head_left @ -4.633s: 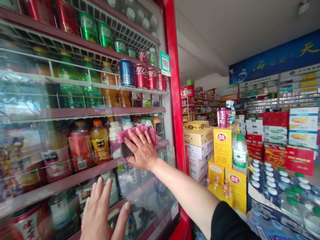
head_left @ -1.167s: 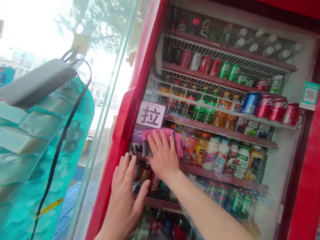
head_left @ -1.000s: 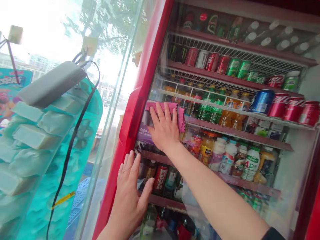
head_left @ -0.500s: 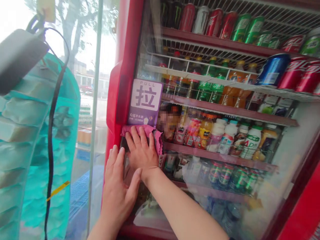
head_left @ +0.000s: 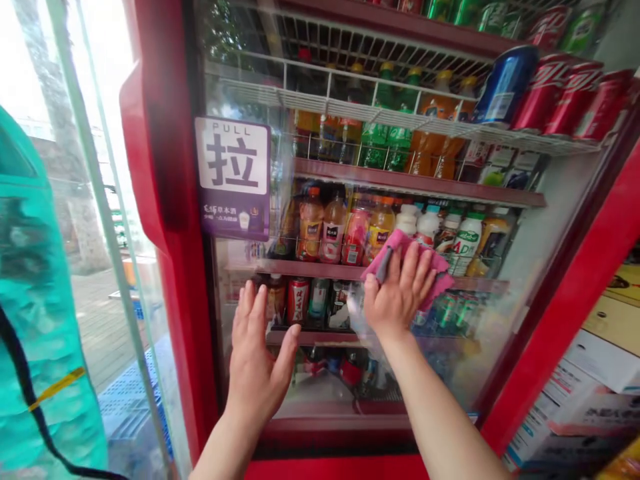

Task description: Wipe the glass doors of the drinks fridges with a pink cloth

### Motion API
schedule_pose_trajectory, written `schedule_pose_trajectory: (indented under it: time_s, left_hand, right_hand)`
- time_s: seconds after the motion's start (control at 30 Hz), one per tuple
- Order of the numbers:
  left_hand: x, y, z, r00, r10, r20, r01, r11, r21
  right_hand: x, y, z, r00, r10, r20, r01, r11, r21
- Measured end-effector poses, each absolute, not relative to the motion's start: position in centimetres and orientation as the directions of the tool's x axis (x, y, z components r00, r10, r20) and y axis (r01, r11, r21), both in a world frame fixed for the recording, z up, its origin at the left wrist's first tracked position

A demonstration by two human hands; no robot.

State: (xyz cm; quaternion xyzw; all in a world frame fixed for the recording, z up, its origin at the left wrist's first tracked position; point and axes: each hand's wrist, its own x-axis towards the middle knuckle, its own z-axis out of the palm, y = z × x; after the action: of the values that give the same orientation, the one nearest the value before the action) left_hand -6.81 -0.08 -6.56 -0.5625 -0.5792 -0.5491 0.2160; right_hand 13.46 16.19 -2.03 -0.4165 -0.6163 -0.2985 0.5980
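My right hand [head_left: 400, 290] presses a pink cloth [head_left: 415, 250] with a dark grey underside against the glass door [head_left: 320, 373] of a red drinks fridge. The cloth covers the glass in front of the white bottles on the middle shelf. My left hand [head_left: 260, 353] is spread open on or very near the same glass, lower and to the left, holding nothing. Behind it stand bottles and a red can [head_left: 299, 300] on a lower shelf. Above that hand is a purple and white PULL sticker [head_left: 233, 177].
The fridge's red frame [head_left: 160, 200] runs down the left side, with a glass pane and a teal plastic sheet [head_left: 35, 333] beyond it. A blue crate [head_left: 130, 413] lies on the floor. Cardboard boxes [head_left: 590, 373] are stacked at lower right.
My right hand and the cloth have moved right across the glass, away from the PULL sticker. The two hands are now further apart, and the view has turned toward the fridge door.
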Motion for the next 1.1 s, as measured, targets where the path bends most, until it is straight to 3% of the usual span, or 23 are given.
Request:
schedule_pose_trajectory:
  time_s: [0.1, 0.17, 0.23, 0.33, 0.4, 0.53, 0.7, 0.9, 1.0, 1.1]
  left_hand:
    - [-6.5, -0.3, -6.5, -0.271, 0.426, 0.863, 0.888, -0.237, 0.395]
    - [-6.6, -0.7, -6.4, -0.276, 0.432, 0.859, 0.889, -0.224, 0.398]
    - [-6.8, -1.0, -6.4, -0.284, 0.439, 0.852, 0.892, -0.204, 0.403]
    - [-7.0, -1.2, -6.5, -0.285, 0.453, 0.845, 0.898, -0.183, 0.401]
    - [-6.9, -1.2, -6.7, -0.273, 0.476, 0.836, 0.904, -0.170, 0.392]
    - [-5.6, -0.6, -6.9, -0.234, 0.520, 0.821, 0.918, -0.159, 0.363]
    - [-2.5, 1.2, -7.3, -0.201, 0.574, 0.794, 0.916, -0.176, 0.360]
    - [1.1, 2.9, -7.7, -0.140, 0.602, 0.786, 0.901, -0.252, 0.353]
    - [2.4, 3.0, -7.7, -0.112, 0.606, 0.788, 0.896, -0.281, 0.344]
    - [3.5, 2.9, -7.6, -0.088, 0.598, 0.797, 0.888, -0.315, 0.334]
  right_hand:
    - [11.8, 15.1, -2.0, 0.208, 0.234, 0.950, 0.831, 0.470, -0.298]
    - [8.9, 13.5, -2.6, 0.192, 0.299, 0.935, 0.797, 0.508, -0.326]
    - [5.9, 11.7, -3.8, -0.047, 0.356, 0.933, 0.774, 0.603, -0.191]
    - [2.9, 9.5, -5.8, -0.509, 0.225, 0.831, 0.610, 0.776, 0.163]
    - [2.4, 8.8, -6.7, -0.597, 0.140, 0.790, 0.551, 0.787, 0.277]
    - [4.2, 10.0, -7.7, -0.525, 0.069, 0.848, 0.579, 0.759, 0.297]
    - [10.3, 14.4, -9.4, -0.319, 0.163, 0.934, 0.714, 0.689, 0.124]
    - [22.1, 18.7, -10.1, -0.064, 0.345, 0.936, 0.881, 0.461, -0.109]
    - [26.5, 20.2, -8.6, 0.196, 0.365, 0.910, 0.899, 0.303, -0.315]
    - [27.2, 20.4, -6.3, 0.470, 0.357, 0.807, 0.811, 0.186, -0.554]
